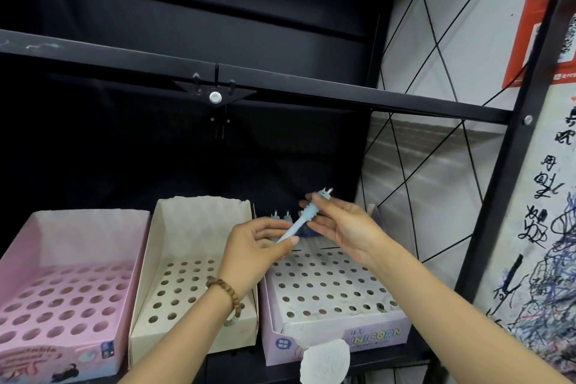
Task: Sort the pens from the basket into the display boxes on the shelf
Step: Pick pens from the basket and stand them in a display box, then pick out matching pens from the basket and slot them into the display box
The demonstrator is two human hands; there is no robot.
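Black metal shelf [237, 365], lower tier, dark backing.

Display boxes, three, perforated tops, set side by side along the front edge: one pink box [46, 290] at left, one cream box [187, 227] in the middle, one lilac box [343, 333] at right.

Hands, two, raised above the lilac box. Left hand [258, 243], with a bead bracelet [224, 290] on the wrist: fingers pinched on the lower end of the pen. Right hand [339, 224], palm turned inward: fingers closed round the ribbed upper part.

Pale blue pen [299, 221], one, held in the air between both hands. Long axis is diagonal, writing tip down-left, figured cap up-right.

Seated pens [280, 216], two caps seen in the lilac box's back row.

Upper shelf rail [311, 87], one.
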